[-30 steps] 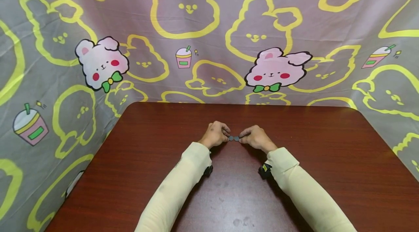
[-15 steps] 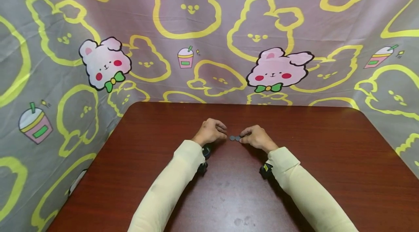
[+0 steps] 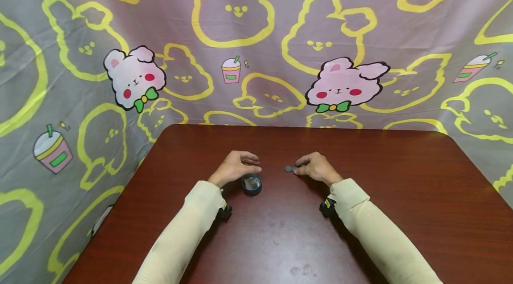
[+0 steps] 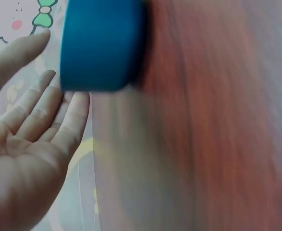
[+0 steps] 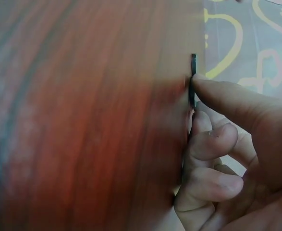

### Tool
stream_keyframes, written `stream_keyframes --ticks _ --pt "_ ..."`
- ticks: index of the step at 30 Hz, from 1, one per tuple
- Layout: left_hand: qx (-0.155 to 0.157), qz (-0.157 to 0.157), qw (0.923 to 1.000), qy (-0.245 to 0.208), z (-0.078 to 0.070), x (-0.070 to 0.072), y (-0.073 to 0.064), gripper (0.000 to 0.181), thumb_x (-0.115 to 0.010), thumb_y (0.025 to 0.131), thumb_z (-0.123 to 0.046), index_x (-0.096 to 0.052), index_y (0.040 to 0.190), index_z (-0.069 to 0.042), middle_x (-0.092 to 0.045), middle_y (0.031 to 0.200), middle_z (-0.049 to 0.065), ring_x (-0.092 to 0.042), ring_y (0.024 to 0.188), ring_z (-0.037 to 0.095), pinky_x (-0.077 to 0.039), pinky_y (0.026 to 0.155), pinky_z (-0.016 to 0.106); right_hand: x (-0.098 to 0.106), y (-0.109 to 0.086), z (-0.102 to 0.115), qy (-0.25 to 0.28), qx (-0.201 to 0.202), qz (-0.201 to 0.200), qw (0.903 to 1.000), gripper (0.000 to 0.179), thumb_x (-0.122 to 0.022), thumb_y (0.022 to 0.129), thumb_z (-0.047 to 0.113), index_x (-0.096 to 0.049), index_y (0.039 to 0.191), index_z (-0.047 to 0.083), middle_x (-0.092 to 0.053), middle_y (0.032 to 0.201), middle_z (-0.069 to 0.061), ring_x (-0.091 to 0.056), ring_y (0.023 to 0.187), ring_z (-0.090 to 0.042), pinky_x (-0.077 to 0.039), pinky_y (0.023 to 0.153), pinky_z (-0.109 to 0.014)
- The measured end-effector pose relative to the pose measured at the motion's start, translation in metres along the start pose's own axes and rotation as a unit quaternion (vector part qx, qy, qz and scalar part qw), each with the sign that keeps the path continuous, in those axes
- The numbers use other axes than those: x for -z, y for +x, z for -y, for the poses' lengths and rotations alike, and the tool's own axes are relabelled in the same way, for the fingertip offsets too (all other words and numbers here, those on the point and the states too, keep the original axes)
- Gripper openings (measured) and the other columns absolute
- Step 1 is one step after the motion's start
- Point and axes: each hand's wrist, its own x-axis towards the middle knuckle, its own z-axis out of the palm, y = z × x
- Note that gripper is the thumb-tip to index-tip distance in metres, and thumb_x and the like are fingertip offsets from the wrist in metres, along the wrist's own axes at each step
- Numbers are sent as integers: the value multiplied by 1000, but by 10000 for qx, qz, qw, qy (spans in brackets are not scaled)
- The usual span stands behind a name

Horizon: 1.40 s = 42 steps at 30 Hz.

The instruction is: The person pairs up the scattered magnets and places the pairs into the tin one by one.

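Note:
Two small dark flat discs lie side by side near the table's middle in the head view: a left disc (image 3: pixel 288 168) and a right disc (image 3: pixel 294 168). My right hand (image 3: pixel 315 167) pinches the right one at its edge. In the right wrist view, the thumb tip meets a thin dark disc (image 5: pixel 193 79) seen edge-on, and the other fingers are curled. My left hand (image 3: pixel 236 167), fingers extended and thumb apart, hovers behind a round blue tub (image 3: pixel 251 191) with something pale inside. From the left wrist, the tub (image 4: pixel 102 45) appears in front of the fingertips, not gripped.
The reddish-brown wooden table (image 3: pixel 360 155) carries all of this. A patterned cloth (image 3: pixel 272 43) with rabbits and cups hangs behind the table and at its sides. Faint pale smudges (image 3: pixel 300 271) mark the tabletop near me.
My left hand has let go of the left disc and moved left toward me, beside the blue tub, which has come into view. My right hand stays at the discs.

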Motion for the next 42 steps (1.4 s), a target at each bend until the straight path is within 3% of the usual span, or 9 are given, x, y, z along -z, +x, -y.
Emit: stream_keyframes --ticks 3,7,14,24,30,34,42 --pt "-67 39 10000 -6 4 7 -7 45 -79 87 -17 -65 126 3 -71 115 10 -67 107 24 -55 90 37 1 0 0 -75 50 -3 10000 24 -80 84 11 -76 106 1 -72 107 -14 -61 105 -29 -53 79 -37" --pt "-149 250 9996 -57 6 12 -15 51 -80 87 -16 -62 130 4 -68 122 14 -65 112 26 -53 95 39 2 1 0 -131 88 -39 9999 25 -81 83 10 -76 105 0 -74 100 -11 -63 94 -25 -51 74 -33" --pt "-289 727 9965 -305 12 11 -24 67 -84 79 -4 -53 137 10 -59 134 23 -56 125 35 -48 104 38 2 2 0 -243 131 -140 9995 21 -81 81 10 -76 99 0 -73 94 -9 -60 85 -21 -47 68 -28" --pt "-196 674 9974 -170 17 4 -31 70 -86 77 -4 -53 138 7 -57 136 20 -54 127 34 -47 105 39 0 1 2 -234 69 -186 9995 16 -80 83 10 -72 93 0 -69 84 -6 -56 75 -20 -45 63 -28" --pt "-215 615 9977 -170 18 3 -34 69 -86 76 -4 -54 136 7 -60 132 19 -54 126 35 -47 105 39 -1 -1 1 220 -104 -75 9997 13 -75 89 9 -73 97 -1 -64 69 -3 -56 60 -13 -46 52 -26" --pt "-247 601 9977 -192 20 3 -35 69 -87 75 -3 -55 136 7 -61 130 19 -55 125 35 -48 104 38 -2 -2 3 737 -267 135 9968 16 -70 93 6 -72 106 -4 -70 77 -7 -62 61 -14 -53 52 -27" --pt "-275 527 9981 -191 24 4 -37 68 -86 75 -2 -55 135 8 -63 128 19 -57 123 35 -50 102 37 -1 -1 3 2158 -492 519 9738 24 -58 96 -4 -62 116 -18 -71 98 -24 -71 74 -16 -61 69 -30"
